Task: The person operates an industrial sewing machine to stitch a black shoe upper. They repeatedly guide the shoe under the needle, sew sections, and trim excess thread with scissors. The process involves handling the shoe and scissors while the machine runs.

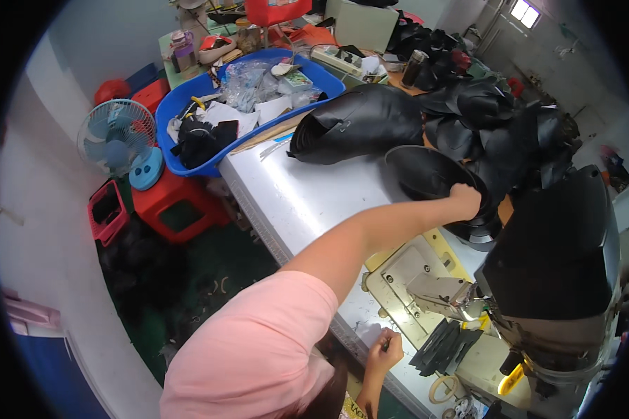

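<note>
My left arm, in a pink sleeve, reaches across the white table (293,202). At its end my left hand (466,201) is closed at the edge of a black curved leather-like piece (426,171), its fingertips mostly hidden. By the table's near edge, my right hand (384,350) is curled round a small dark thing I cannot make out. Between the hands lies the cream bed of a sewing machine (405,290). Beside my right hand is a stack of black strips (444,349). A large black piece (555,251) drapes over the machine's upper part.
A rolled black piece (363,122) lies on the table's far side, with heaped black pieces (468,126) beyond. Left of it stands a blue tub (248,143) of plastic bags and papers. A red stool (178,206) and a fan (117,136) are farther left. A tape ring (442,389) lies near.
</note>
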A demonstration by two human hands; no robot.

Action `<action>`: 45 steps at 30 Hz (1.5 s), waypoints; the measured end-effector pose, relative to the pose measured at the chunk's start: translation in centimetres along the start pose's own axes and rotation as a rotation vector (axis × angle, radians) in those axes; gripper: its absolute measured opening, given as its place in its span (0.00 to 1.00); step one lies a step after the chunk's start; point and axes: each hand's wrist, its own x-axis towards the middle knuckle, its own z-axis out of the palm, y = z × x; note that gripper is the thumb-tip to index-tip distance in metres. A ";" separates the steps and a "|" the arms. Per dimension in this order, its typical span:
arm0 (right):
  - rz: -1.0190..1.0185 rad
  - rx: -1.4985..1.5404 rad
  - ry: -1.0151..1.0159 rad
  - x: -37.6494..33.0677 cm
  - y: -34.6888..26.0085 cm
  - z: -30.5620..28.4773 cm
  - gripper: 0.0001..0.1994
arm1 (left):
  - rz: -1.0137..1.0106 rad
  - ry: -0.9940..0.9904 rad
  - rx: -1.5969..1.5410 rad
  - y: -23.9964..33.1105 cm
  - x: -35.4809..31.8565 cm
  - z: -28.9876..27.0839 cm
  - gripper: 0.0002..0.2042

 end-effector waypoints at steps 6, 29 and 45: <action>-0.002 -0.065 -0.021 -0.3 0.4 -0.2 0.02 | 0.334 -0.228 -0.461 2.1 4.2 9.1 0.20; 0.107 0.007 0.252 1.4 1.8 -4.1 0.04 | -0.771 0.973 -1.728 -31.3 -15.2 -12.8 0.12; 0.429 -0.303 0.244 2.2 7.1 -9.5 0.10 | -0.354 0.549 -1.991 -21.6 -28.3 -14.1 0.16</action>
